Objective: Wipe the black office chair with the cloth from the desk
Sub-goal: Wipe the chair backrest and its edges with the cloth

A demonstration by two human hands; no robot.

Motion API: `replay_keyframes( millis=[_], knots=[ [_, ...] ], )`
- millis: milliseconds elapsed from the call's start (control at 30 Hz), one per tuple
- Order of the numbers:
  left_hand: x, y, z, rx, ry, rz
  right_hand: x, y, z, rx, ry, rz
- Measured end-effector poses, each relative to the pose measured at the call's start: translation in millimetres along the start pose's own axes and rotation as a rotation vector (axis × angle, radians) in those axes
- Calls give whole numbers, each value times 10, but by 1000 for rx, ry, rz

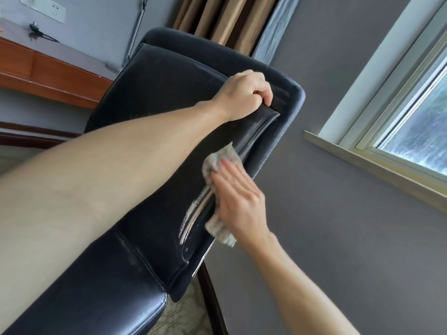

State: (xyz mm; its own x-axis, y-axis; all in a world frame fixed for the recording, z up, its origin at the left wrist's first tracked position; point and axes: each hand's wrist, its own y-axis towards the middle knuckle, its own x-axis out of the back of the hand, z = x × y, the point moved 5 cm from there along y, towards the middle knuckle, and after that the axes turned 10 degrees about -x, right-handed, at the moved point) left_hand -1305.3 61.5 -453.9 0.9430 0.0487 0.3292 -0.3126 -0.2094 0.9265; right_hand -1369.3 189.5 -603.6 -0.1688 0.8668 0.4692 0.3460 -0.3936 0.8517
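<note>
- Black office chair [157, 88]: fills the centre of the view and appears tilted in it. The backrest faces the camera, and a glossy padded section sits in the lower left.
- Left hand [244, 95]: the arm reaches across the backrest. The fingers are curled over the raised padded rim near the upper corner and grip it firmly.
- Right hand [238, 204]: the fingers are straight and close together, with the palm flat. It presses the cloth [223, 157] against the side edge of the backrest, and no finger curls round the cloth.
- Cloth: pale, with a faint green and pink pattern, and bunched up. It lies under the right palm against the chair's rim, with its ends showing beyond the fingertips and below the heel of the hand.
- Whitish streaks [193, 211] run along the raised seam just beside the cloth.
- Wooden desk [48, 68]: upper left, behind the chair, with a dark cable [40, 35] lying on top.
- Window [416, 131] at right; brown curtain [217, 18] at top.
</note>
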Motion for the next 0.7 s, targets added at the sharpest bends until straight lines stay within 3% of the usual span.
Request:
replay_keyframes(
  millis=[100,300,533,700],
  knots=[
    [-15,-29,-38,14,18,-44,22,35,12,40,-36,27],
    [-30,-26,-33,-1,9,-69,244,599,-351,-137,-152,-134],
    [-14,-57,-26,-98,69,-31,-2,-35,38,47,18,55],
    [60,-51,-39,-179,133,77,61,205,-31,12,-32,1]
  ],
)
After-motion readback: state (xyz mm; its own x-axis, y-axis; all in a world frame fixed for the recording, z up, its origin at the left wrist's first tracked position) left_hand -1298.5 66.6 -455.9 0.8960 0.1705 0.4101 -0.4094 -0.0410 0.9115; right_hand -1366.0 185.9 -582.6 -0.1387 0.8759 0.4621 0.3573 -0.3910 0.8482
